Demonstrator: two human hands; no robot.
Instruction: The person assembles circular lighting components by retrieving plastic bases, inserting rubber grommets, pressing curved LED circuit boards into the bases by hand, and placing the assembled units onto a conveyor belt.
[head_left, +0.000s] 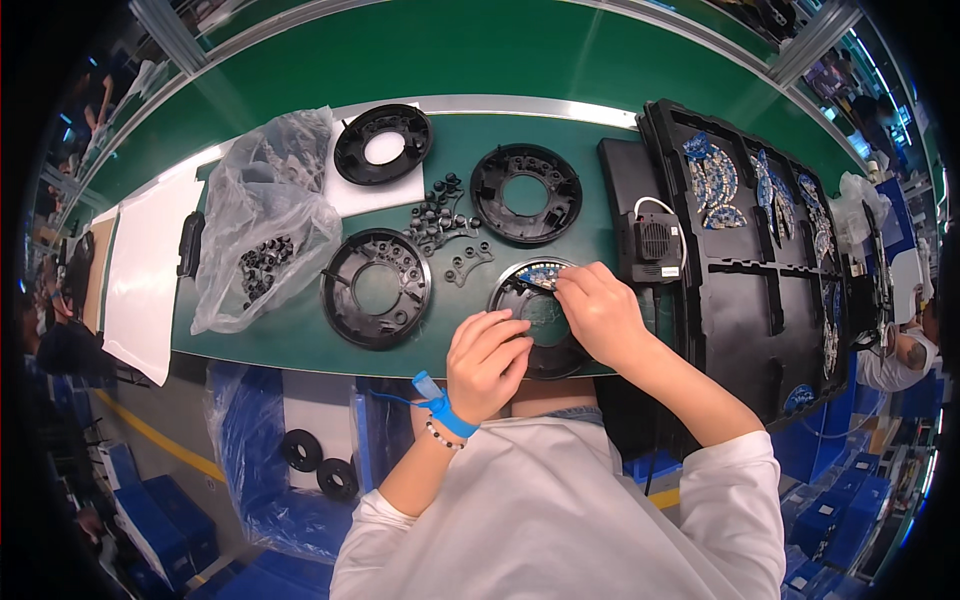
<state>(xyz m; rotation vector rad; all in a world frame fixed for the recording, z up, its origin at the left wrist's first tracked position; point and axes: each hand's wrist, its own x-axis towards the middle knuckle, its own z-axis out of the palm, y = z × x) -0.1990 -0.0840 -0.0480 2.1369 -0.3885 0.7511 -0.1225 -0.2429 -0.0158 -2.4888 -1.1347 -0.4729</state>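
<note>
In front of me a round black plastic housing [556, 361] with an open centre lies at the table's near edge. A curved blue circuit board [541, 274] with pale components sits at the housing's far side. My right hand [606, 316] pinches the right end of this board between thumb and fingertips. Over the housing's left rim is my left hand [486, 362], its fingers loosely bent and apart, with nothing visible in them. Whether its fingertips touch the rim, I cannot tell. A blue wrist strap [446, 410] is around my left wrist.
More round housings [377, 289] [526, 194] [383, 146] lie around small black plastic parts [438, 217]. A clear bag [268, 220] of black parts lies left. Right are a small black fan device [657, 246] and a black compartment tray [735, 310] of blue boards. A lined blue bin [357, 430] stands below.
</note>
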